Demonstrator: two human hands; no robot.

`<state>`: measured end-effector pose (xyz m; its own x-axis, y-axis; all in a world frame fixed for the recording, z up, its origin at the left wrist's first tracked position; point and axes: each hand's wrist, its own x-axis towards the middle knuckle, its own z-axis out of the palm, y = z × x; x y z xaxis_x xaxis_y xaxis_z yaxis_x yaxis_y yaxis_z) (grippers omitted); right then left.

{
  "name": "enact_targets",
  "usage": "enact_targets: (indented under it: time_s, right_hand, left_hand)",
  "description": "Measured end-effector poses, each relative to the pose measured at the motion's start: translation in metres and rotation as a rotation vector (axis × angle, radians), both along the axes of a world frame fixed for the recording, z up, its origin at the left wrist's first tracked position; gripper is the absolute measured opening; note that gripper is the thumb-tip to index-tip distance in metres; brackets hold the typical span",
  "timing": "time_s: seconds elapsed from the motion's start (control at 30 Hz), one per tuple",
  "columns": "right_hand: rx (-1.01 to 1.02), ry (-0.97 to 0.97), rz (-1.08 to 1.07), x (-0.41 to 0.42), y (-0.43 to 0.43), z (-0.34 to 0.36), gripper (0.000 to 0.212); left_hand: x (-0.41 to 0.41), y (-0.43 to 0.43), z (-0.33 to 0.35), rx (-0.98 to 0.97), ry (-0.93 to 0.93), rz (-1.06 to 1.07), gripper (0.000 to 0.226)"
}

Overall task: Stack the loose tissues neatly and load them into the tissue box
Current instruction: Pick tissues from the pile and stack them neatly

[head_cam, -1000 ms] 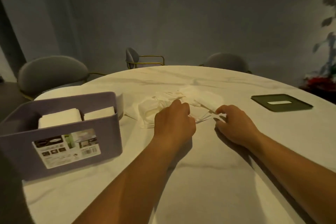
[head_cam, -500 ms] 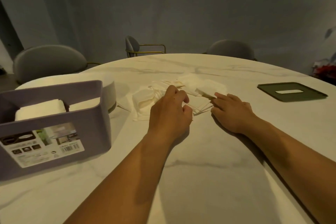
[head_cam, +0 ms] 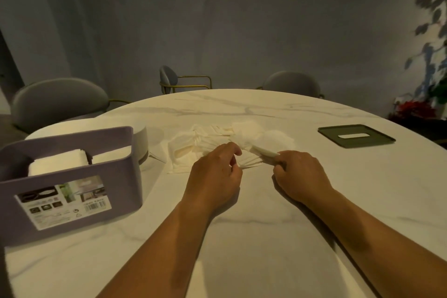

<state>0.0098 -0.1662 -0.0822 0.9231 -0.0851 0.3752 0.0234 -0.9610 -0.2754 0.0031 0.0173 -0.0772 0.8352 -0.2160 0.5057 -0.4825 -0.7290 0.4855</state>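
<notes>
Hands work side by side at the middle of the bench, close but not touching. Left hand: fingers curled onto the near edge of the loose tissues; cannot tell whether it pinches a sheet. Right hand: thumb and fingertips pinch one folded tissue at the heap's right edge.

Heap lies fanned and crumpled just beyond both hands. Purple bin at left already shows white stacks inside; dark slotted lid lies well apart, far right.

Step, as I judge it: gathering and squaring, nothing loaded from this heap yet. Next calls for drawing the pinched tissue free without dragging its neighbours.

Half a second ago the right hand lay flatter against the heap; now it grips. Left hand has barely shifted.
</notes>
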Motion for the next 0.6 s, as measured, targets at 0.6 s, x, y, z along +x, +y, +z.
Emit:
enact_targets:
  time_s: [0.6]
  right_hand:
    - [0.385, 0.057, -0.027, 0.003, -0.021, 0.008, 0.053]
  left_hand:
    - [0.016, 0.003, -0.002, -0.098, 0.017, 0.022, 0.012]
